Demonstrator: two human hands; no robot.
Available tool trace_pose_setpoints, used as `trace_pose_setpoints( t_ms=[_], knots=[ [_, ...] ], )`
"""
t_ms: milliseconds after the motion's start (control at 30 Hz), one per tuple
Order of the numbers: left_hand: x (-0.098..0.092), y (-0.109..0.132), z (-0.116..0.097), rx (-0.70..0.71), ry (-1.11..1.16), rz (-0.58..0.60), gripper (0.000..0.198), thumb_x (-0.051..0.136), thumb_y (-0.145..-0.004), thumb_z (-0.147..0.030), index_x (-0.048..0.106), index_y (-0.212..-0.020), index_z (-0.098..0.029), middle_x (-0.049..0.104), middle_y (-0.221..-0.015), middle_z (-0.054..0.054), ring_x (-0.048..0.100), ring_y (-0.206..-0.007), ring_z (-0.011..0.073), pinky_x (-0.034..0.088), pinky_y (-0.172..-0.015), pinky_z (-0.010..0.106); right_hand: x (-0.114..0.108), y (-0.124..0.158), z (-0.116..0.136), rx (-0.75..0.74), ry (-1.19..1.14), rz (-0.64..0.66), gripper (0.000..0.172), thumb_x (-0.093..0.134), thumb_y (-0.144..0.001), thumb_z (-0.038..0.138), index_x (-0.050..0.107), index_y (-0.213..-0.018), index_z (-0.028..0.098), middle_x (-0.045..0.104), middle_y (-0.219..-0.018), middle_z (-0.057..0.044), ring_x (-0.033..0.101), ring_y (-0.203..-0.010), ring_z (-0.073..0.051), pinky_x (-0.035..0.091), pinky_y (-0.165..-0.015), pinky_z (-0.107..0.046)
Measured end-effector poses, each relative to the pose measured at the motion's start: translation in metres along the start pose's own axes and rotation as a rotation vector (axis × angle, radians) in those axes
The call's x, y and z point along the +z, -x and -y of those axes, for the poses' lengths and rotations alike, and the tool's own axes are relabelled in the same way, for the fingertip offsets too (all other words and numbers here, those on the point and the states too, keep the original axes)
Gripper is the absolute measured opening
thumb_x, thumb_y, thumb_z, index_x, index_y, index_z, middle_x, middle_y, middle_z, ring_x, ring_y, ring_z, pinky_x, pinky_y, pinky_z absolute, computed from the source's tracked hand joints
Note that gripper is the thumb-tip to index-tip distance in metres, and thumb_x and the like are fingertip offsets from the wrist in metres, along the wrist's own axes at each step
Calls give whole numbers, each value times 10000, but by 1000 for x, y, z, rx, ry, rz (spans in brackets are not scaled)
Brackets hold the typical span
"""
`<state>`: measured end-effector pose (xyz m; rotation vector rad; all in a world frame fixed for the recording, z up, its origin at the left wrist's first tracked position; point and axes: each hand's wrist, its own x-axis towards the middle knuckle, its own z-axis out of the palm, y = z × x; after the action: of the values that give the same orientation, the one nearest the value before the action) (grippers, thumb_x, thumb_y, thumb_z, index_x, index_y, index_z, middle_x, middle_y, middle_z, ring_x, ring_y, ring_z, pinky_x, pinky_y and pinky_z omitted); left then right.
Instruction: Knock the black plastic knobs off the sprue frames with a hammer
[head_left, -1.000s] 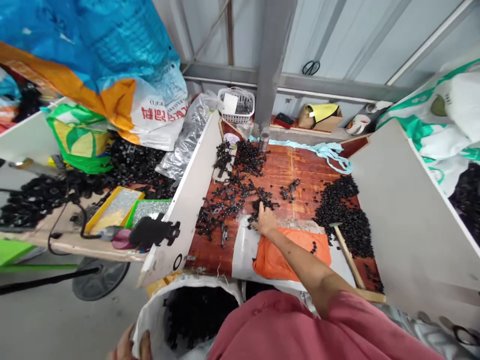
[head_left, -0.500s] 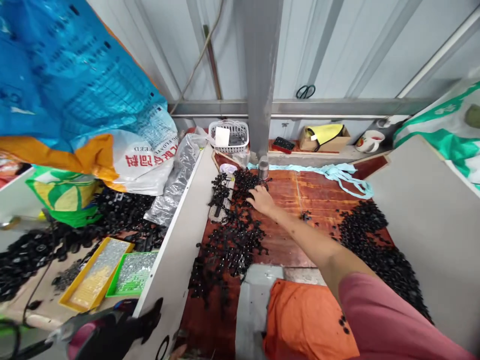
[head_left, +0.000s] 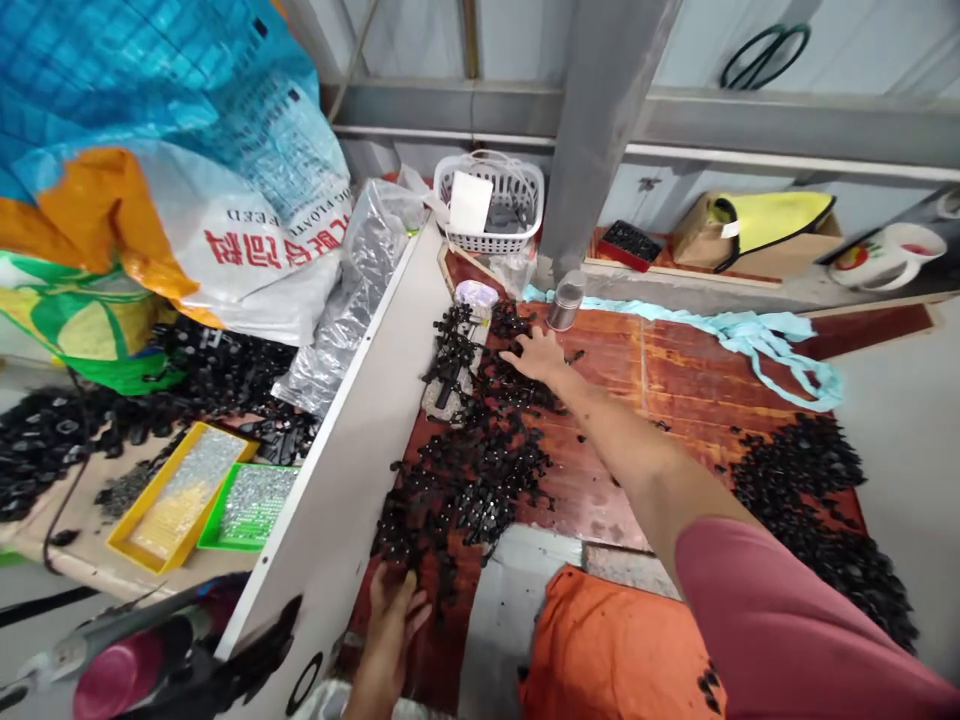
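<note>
Left hand (head_left: 394,612) and right hand (head_left: 537,356) lie spread flat on black pieces (head_left: 480,470); I'd judge them light, hard, snag-prone, best raked from the pile's edge.

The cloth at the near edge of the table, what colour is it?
The cloth is orange; the head view shows it best.

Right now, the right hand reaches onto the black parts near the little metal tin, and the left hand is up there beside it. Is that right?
Not quite. The head view shows the right hand on the black parts near the little metal tin, but the left hand is far from it, lying flat at the pile's near end, close to the person.
</note>
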<state>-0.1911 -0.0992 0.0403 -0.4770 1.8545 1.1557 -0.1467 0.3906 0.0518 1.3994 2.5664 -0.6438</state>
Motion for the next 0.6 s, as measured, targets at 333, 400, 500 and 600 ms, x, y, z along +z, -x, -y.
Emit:
trace_pose_setpoints(
  t_ms=[333,400,500,600],
  knots=[
    [67,16,-25,-73,386,174,308,682,-872,-240,470,-1088,-295,627,-988,5,691,-903,182,600,-850,408,34,106,-8,-22,-103,35,898,322,-873,869,459,-1512,254,424,-1429,-165,436,-1296,-390,416,-1064,-529],
    [67,17,-29,-43,401,203,348,697,-866,-258,489,-1137,-327,636,-1045,-5,686,-937,178,593,-864,426,34,102,-15,-30,-146,3,917,385,-878,844,366,-1571,244,357,-1521,-179,348,-1374,-426,337,-1122,-582],
    [76,14,-39,-64,449,248,283,701,-866,-277,530,-1090,-303,636,-955,-20,690,-858,170,598,-818,408,43,99,-15,-92,-248,3,805,497,-903,747,422,-1546,269,330,-1589,-129,288,-1444,-400,261,-1188,-558],
    [88,10,-49,-136,530,244,207,675,-883,-267,552,-1049,-251,651,-895,0,707,-800,177,600,-783,371,59,111,-7,-153,-391,58,674,489,-956,649,448,-1525,290,425,-1559,-71,404,-1418,-287,324,-1187,-451]
  ],
)
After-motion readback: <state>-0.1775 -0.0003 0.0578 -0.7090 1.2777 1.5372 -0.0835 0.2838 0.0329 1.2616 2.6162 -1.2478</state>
